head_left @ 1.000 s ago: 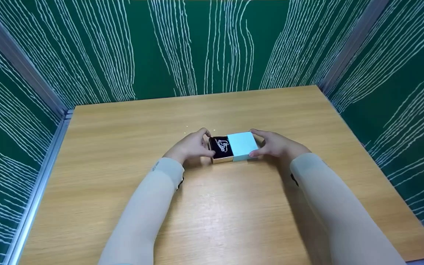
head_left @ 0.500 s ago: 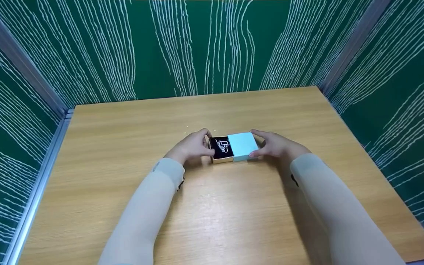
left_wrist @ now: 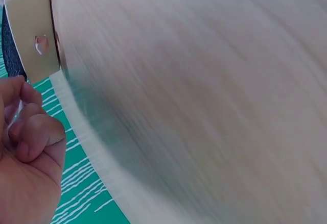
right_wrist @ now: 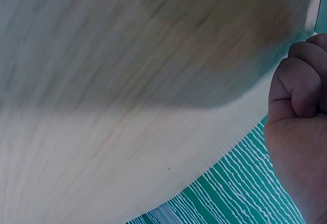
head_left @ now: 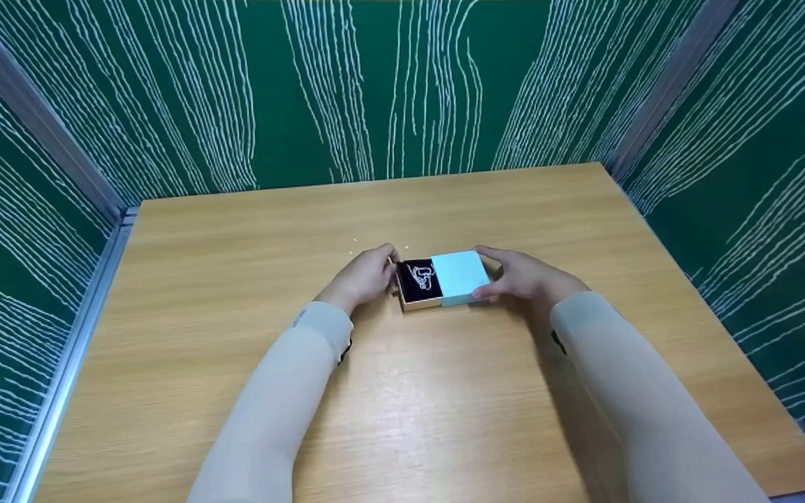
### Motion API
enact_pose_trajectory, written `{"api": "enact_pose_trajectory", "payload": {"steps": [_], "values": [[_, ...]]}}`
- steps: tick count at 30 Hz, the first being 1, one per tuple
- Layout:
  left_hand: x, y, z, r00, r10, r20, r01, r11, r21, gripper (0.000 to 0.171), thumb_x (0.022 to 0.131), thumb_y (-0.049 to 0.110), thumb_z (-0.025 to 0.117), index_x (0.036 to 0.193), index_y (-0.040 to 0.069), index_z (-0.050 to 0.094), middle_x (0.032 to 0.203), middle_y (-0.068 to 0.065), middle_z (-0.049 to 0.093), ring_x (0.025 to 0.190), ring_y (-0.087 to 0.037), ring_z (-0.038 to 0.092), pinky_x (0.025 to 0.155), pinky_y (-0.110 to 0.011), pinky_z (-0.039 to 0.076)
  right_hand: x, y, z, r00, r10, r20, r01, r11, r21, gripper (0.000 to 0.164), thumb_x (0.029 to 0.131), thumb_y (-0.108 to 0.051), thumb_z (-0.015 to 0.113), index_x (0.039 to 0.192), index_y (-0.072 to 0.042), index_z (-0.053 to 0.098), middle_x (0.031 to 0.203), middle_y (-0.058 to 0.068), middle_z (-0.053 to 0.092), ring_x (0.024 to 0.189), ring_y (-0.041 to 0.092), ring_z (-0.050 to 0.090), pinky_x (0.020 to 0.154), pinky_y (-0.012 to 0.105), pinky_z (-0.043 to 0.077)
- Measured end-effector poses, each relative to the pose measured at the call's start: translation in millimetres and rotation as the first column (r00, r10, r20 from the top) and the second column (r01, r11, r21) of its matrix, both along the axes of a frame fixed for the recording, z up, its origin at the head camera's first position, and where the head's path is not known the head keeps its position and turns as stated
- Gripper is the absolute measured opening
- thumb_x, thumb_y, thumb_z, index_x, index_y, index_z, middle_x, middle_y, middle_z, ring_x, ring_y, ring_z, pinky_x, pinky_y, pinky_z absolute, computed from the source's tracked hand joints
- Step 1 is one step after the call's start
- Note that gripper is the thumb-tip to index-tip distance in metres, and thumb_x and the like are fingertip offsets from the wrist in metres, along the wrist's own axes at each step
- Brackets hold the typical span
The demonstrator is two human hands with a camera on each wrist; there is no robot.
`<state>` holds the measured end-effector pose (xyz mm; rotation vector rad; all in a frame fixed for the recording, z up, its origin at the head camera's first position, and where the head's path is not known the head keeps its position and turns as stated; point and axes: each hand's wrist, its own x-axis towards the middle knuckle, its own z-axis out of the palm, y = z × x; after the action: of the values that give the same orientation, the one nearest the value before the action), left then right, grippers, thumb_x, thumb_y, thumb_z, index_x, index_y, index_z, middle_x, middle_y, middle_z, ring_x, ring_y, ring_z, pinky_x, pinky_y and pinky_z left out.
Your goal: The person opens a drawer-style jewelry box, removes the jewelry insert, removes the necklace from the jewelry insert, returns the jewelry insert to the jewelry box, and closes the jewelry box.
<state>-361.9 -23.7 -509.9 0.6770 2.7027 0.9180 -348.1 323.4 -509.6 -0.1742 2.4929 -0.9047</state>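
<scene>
A slide-out jewellery box lies mid-table, its light-blue sleeve (head_left: 460, 274) drawn partly off a gold-sided drawer (head_left: 421, 305). Inside the drawer a black pad (head_left: 411, 288) carries a silver chain (head_left: 421, 276). My right hand (head_left: 525, 274) grips the sleeve's right end, thumb in front and a finger behind. At the drawer's far left corner is my left hand (head_left: 364, 274); the left wrist view has its curled fingers pinching at the corner of the black pad (left_wrist: 11, 45), beside the drawer's end wall (left_wrist: 31, 30) with a small hole. In the right wrist view the right hand's (right_wrist: 301, 112) fingertips are hidden.
The box rests on a wooden table (head_left: 402, 391). Several tiny pale specks (head_left: 353, 241) lie behind the left hand. Green panels with white wavy lines (head_left: 402, 91) stand at the back and sides, with metal posts (head_left: 668, 77) at the corners.
My left thumb has left the drawer's front left corner, and the left fingers are now gathered at its far left corner. My right hand and the sleeve stay in place.
</scene>
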Motion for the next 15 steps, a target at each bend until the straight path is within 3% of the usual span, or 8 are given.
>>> {"api": "enact_pose_trajectory", "payload": {"steps": [2,3,9,10,15], "values": [[-0.1,1.0,-0.6,1.0,0.0,0.007,0.0,1.0,-0.004,0.02,0.12,0.013,0.049,0.134,0.005,0.061,0.121,-0.019,0.074,0.114,-0.033,0.069,0.11,-0.05,0.055,-0.1,0.2,0.3,1.0,-0.006,0.006,0.006,1.0,0.003,0.128,0.082,-0.067,0.094,0.182,-0.034,0.022,0.192,0.012,0.016,0.177,0.044,0.013,0.141,0.073,0.01],[-5.6,1.0,-8.3,1.0,-0.001,0.001,0.001,1.0,-0.001,0.019,0.12,0.013,0.048,0.133,0.007,0.061,0.118,-0.015,0.073,0.113,-0.03,0.068,0.109,-0.049,0.055,-0.1,0.2,0.7,1.0,-0.009,0.01,0.009,1.0,0.005,0.129,0.081,-0.068,0.094,0.182,-0.035,0.022,0.192,0.012,0.015,0.177,0.044,0.013,0.14,0.073,0.01],[-6.3,2.4,-7.1,1.0,0.009,-0.006,-0.009,1.0,0.016,0.017,0.12,0.013,0.048,0.129,0.008,0.061,0.115,-0.013,0.073,0.113,-0.029,0.069,0.111,-0.048,0.055,0.3,-0.3,3.0,1.0,-0.015,0.023,0.015,1.0,0.011,0.129,0.079,-0.07,0.094,0.181,-0.038,0.022,0.192,0.01,0.015,0.178,0.043,0.01,0.14,0.075,0.009],[-1.2,3.2,0.8,1.0,0.015,0.004,-0.015,1.0,0.019,0.017,0.12,0.012,0.048,0.129,0.006,0.061,0.116,-0.016,0.073,0.115,-0.031,0.069,0.112,-0.049,0.055,0.4,-0.4,3.2,1.0,-0.017,0.023,0.017,1.0,0.011,0.129,0.078,-0.071,0.094,0.181,-0.039,0.022,0.192,0.01,0.015,0.178,0.043,0.01,0.14,0.075,0.009],[-3.4,5.6,0.2,0.998,0.044,0.043,-0.047,0.997,0.061,0.016,0.12,0.014,0.049,0.126,0.006,0.061,0.113,-0.014,0.071,0.113,-0.031,0.068,0.11,-0.049,0.053,0.5,0.6,3.2,1.0,-0.017,0.021,0.016,1.0,0.02,0.13,0.078,-0.072,0.093,0.181,-0.039,0.022,0.192,0.01,0.015,0.178,0.044,0.01,0.14,0.075,0.01]]}}
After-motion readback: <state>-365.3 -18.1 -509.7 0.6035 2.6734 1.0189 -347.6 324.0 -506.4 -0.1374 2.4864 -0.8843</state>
